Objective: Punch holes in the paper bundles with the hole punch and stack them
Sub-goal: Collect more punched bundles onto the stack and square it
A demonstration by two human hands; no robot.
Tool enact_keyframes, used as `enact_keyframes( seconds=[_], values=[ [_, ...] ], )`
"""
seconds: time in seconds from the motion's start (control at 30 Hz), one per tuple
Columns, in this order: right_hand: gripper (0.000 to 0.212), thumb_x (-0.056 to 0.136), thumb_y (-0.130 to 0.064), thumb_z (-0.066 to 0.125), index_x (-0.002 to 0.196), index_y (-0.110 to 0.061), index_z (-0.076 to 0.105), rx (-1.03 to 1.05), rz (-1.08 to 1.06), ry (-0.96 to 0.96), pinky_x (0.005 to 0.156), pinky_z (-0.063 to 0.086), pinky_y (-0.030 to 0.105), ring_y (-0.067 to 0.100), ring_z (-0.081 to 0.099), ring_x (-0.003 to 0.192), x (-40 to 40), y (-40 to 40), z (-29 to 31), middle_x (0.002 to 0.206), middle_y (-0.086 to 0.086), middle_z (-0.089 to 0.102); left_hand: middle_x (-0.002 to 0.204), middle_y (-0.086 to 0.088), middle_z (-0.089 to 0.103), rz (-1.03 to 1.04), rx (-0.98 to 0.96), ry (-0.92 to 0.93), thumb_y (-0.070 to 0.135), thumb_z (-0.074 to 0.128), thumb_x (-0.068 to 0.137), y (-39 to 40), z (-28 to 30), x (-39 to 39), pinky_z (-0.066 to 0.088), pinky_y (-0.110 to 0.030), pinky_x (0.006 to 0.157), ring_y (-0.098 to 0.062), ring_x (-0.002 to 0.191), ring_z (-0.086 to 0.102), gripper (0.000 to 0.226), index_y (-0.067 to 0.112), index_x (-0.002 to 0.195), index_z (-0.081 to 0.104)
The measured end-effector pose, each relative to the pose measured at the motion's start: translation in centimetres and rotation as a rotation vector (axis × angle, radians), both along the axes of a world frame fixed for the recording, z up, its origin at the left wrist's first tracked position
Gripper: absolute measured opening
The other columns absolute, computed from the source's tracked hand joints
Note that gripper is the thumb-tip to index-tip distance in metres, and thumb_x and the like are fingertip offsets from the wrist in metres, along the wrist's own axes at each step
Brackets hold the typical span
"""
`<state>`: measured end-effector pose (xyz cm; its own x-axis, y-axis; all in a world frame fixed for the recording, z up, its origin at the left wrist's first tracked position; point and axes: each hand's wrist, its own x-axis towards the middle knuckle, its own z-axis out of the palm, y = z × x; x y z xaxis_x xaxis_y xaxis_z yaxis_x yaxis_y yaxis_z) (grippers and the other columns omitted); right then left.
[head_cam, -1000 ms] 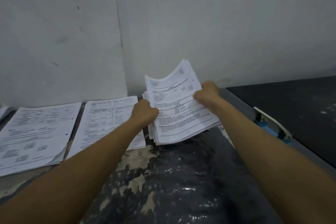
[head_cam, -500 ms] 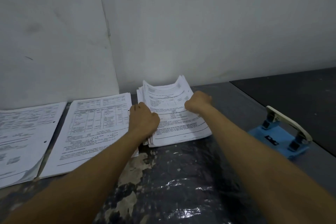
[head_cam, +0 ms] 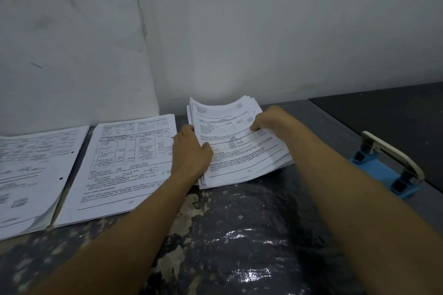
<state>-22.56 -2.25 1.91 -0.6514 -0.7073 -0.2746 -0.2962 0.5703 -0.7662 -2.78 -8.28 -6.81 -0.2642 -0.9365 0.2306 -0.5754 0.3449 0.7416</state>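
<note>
**Bundle held at both side edges, punch idle at right of frame**

Risk first. The paper bundle [head_cam: 239,148] at centre frame is loose-leaved: its far edge curls upward and the sheets at the near and right edges are fanned out of register. If it goes to the hole punch [head_cam: 388,165] in this state, holes would likely land at uneven positions across the sheets. A lift by the edges alone could also let the lower sheets slide out onto the glossy dark table covering [head_cam: 239,246].

Left hand [head_cam: 191,151]: set against the bundle's left edge, thumb lying over the top sheet, fingers curled at the side; it appears to grip the stack. Right hand [head_cam: 271,120]: at the bundle's upper right, fingers bent down onto the top sheets and pinching them; whether the hold reaches the whole thickness cannot be told.

Location: bundle rests on the table near the wall, just right of the middle stack [head_cam: 124,165]. A further stack [head_cam: 31,175], at far left, shows punched holes along its right margin. The punch lies well apart, untouched.
</note>
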Motion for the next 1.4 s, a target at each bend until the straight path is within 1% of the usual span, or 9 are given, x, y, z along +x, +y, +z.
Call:
enact_keyframes(
  seconds=[0.17,0.37,0.53,0.67,0.77,0.93,1.07,1.27,1.4],
  values=[
    [0.011,0.081,0.005,0.073,0.086,-0.001,0.065,0.014,0.037,-0.134,0.055,0.05,0.034,0.029,0.066,0.074,0.0,0.5,0.4,0.093,0.015,0.069,0.135,0.001,0.056,-0.042,0.019,0.079,0.016,0.067,0.089,0.1,0.1,0.1,0.052,-0.033,0.095,-0.018,0.113,0.057,0.058,0.02,0.139,0.037],
    [0.025,0.078,0.003,0.077,0.102,0.001,0.07,-0.069,0.057,-0.262,0.066,0.06,0.045,0.037,0.072,0.086,0.0,1.5,1.1,0.099,0.019,0.074,0.139,0.005,0.053,-0.068,0.036,0.129,0.011,0.067,0.088,0.3,0.1,0.3,0.051,-0.03,0.093,-0.013,0.116,0.056,0.063,0.023,0.141,0.036],
    [0.027,0.074,0.005,0.08,0.1,0.004,0.072,-0.128,0.022,-0.38,0.085,0.057,0.056,0.039,0.073,0.09,-0.2,3.3,1.6,0.098,0.02,0.075,0.123,0.011,0.054,-0.112,0.045,0.23,0.008,0.072,0.086,1.2,1.0,0.8,0.044,-0.013,0.077,-0.006,0.109,0.054,0.061,0.02,0.136,0.04],
    [0.045,0.065,0.003,0.086,0.108,0.004,0.071,-0.228,0.06,-0.392,0.083,0.058,0.056,0.04,0.074,0.086,0.1,5.2,2.4,0.101,0.019,0.075,0.129,0.011,0.051,-0.096,0.149,0.359,0.013,0.08,0.082,1.5,2.1,1.7,0.056,-0.037,0.09,-0.015,0.115,0.059,0.074,0.019,0.142,0.037],
    [0.036,0.074,0.008,0.08,0.108,0.002,0.07,-0.333,0.078,-0.4,0.075,0.061,0.05,0.036,0.075,0.084,0.8,7.1,3.2,0.1,0.016,0.076,0.139,-0.002,0.057,-0.127,0.328,0.424,0.014,0.087,0.075,0.9,3.2,2.5,0.055,-0.047,0.095,-0.021,0.113,0.063,0.092,0.015,0.15,0.033],
    [0.042,0.076,0.007,0.078,0.116,-0.002,0.069,-0.448,0.149,-0.416,0.084,0.059,0.052,0.036,0.073,0.092,1.2,9.3,3.8,0.105,0.014,0.076,0.116,-0.005,0.073,-0.282,0.509,0.43,0.018,0.086,0.076,0.6,7.0,2.7,0.056,-0.042,0.094,-0.022,0.101,0.071,0.068,0.005,0.135,0.054],
    [0.047,0.072,0.007,0.081,0.116,-0.003,0.069,-0.547,0.16,-0.393,0.084,0.059,0.047,0.034,0.073,0.096,2.0,11.4,4.7,0.107,0.013,0.075,0.114,-0.008,0.075,-0.39,0.61,0.663,0.011,0.078,0.083,2.1,10.4,3.5,0.061,-0.04,0.081,-0.025,0.098,0.074,0.041,0.007,0.123,0.066],
    [0.046,0.062,0.018,0.081,0.102,-0.002,0.069,-0.68,0.057,-0.371,0.074,0.062,0.043,0.033,0.074,0.088,4.7,14.2,6.1,0.098,0.013,0.076,0.105,0.003,0.076,-0.401,0.27,0.661,0.01,0.074,0.088,5.8,13.9,5.4,0.062,-0.033,0.071,-0.016,0.091,0.075,0.033,0.016,0.12,0.066],
    [0.055,0.054,0.016,0.086,0.105,0.002,0.07,-0.758,-0.003,-0.364,0.08,0.06,0.05,0.035,0.074,0.091,6.3,15.8,6.4,0.1,0.015,0.076,0.107,0.004,0.075,-0.368,0.118,0.644,0.012,0.074,0.088,8.5,15.4,6.7,0.061,-0.03,0.074,-0.013,0.09,0.074,0.035,0.015,0.122,0.065]
  ],
)
